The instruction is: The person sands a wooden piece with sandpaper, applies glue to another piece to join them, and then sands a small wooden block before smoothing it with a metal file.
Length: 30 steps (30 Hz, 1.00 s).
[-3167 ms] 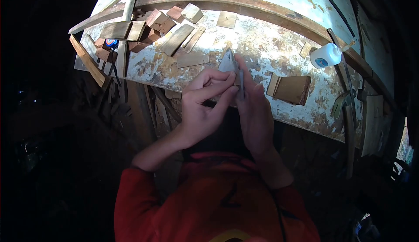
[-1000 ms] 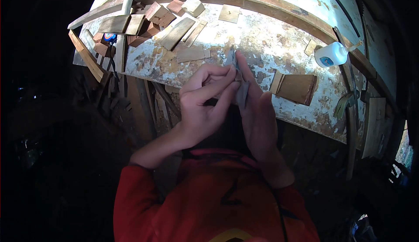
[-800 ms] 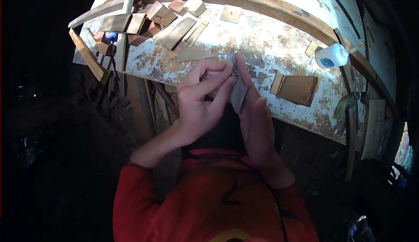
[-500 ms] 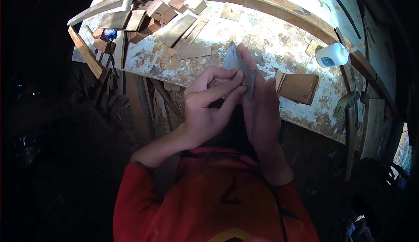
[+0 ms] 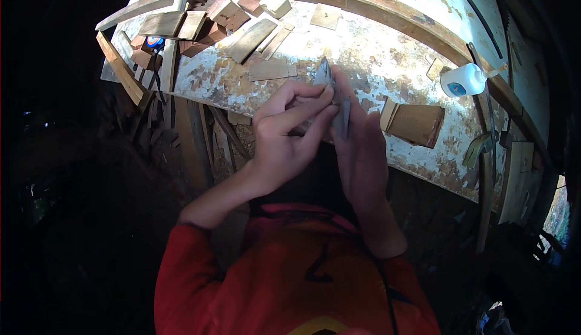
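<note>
A thin grey pointed piece [image 5: 323, 74] stands between my hands above the front edge of the workbench, its tip pointing away from me; I cannot make out its kind. The fingertips and thumb of my left hand [image 5: 287, 123] pinch its near side. My right hand [image 5: 365, 147] lies along its other side, fingers stretched out and thumb raised, with the lower grey part against the palm and fingers. Part of the piece is hidden behind my left fingers.
On the paint-stained bench [image 5: 290, 102], wood blocks [image 5: 227, 12] and thin boards [image 5: 251, 40] lie at the left, beside a blue tape measure [image 5: 155, 43]. At the right are a brown wooden piece [image 5: 415, 124] and a white glue bottle [image 5: 463, 81]. A long beam [image 5: 363, 0] crosses behind.
The grey piece has turned slightly, so its upper face looks narrower. My left fingers have moved a little toward its tip. The bench has shifted slightly in view.
</note>
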Each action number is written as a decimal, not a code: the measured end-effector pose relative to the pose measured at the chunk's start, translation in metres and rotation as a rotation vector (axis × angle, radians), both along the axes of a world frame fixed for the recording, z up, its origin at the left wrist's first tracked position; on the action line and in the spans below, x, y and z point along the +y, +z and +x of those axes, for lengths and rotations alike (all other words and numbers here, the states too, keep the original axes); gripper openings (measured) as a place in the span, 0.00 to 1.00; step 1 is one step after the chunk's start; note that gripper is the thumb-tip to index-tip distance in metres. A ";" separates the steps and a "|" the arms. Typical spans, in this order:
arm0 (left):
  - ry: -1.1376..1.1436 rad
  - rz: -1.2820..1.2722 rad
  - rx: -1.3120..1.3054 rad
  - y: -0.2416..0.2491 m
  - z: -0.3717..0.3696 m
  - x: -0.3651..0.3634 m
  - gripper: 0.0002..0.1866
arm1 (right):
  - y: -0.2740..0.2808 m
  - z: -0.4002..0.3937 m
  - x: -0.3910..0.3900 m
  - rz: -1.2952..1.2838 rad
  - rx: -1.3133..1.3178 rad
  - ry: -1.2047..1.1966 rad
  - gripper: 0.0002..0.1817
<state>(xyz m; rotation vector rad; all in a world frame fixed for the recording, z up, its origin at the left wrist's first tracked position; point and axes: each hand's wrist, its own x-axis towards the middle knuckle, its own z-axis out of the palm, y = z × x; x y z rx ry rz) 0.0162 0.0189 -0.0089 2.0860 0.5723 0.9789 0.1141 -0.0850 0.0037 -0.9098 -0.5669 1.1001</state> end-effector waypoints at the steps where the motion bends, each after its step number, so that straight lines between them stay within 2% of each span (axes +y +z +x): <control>1: 0.022 -0.023 -0.007 -0.001 -0.002 -0.001 0.13 | -0.002 -0.002 -0.002 -0.004 -0.062 0.011 0.52; 3: 0.057 -0.060 -0.031 -0.006 -0.002 0.001 0.13 | -0.005 -0.001 -0.001 -0.002 -0.197 0.022 0.51; 5: 0.041 -0.084 -0.024 -0.004 -0.002 0.000 0.13 | 0.000 0.002 0.000 -0.002 -0.013 0.036 0.50; 7: 0.033 -0.098 -0.019 -0.002 -0.001 0.006 0.13 | 0.001 -0.004 0.001 -0.022 -0.083 -0.011 0.49; 8: 0.039 -0.053 -0.037 -0.005 0.000 0.018 0.13 | 0.001 -0.004 0.000 -0.016 -0.044 0.004 0.49; 10: -0.010 -0.044 -0.039 0.001 -0.001 -0.004 0.12 | 0.001 0.004 0.002 0.005 0.024 0.024 0.49; 13: -0.019 -0.071 -0.032 -0.002 -0.001 -0.002 0.12 | 0.000 0.004 0.001 0.017 -0.014 0.039 0.48; 15: 0.037 -0.119 -0.008 -0.007 -0.001 0.017 0.12 | -0.009 -0.006 0.001 -0.007 -0.238 -0.010 0.49; 18: -0.027 -0.047 -0.009 0.000 -0.002 -0.005 0.12 | -0.003 0.003 0.000 0.020 -0.003 0.041 0.50; 19: -0.058 -0.016 -0.013 0.001 -0.003 -0.008 0.12 | -0.003 0.001 0.000 0.017 -0.011 0.032 0.51; 20: -0.013 -0.089 -0.019 -0.001 -0.002 0.003 0.13 | -0.003 -0.001 -0.001 0.013 -0.020 0.024 0.51; 23: 0.051 -0.062 -0.033 -0.008 -0.002 0.004 0.13 | -0.001 -0.005 -0.001 -0.020 -0.166 0.007 0.53; 24: 0.032 -0.064 -0.034 -0.008 -0.002 0.003 0.13 | -0.001 -0.003 0.000 0.004 -0.032 -0.007 0.54; 28: -0.014 -0.102 -0.034 -0.009 -0.001 0.021 0.14 | -0.001 -0.007 -0.003 0.009 -0.034 0.002 0.52; 30: -0.031 -0.053 -0.019 -0.001 0.000 0.001 0.13 | -0.001 0.002 0.001 0.000 0.020 0.030 0.52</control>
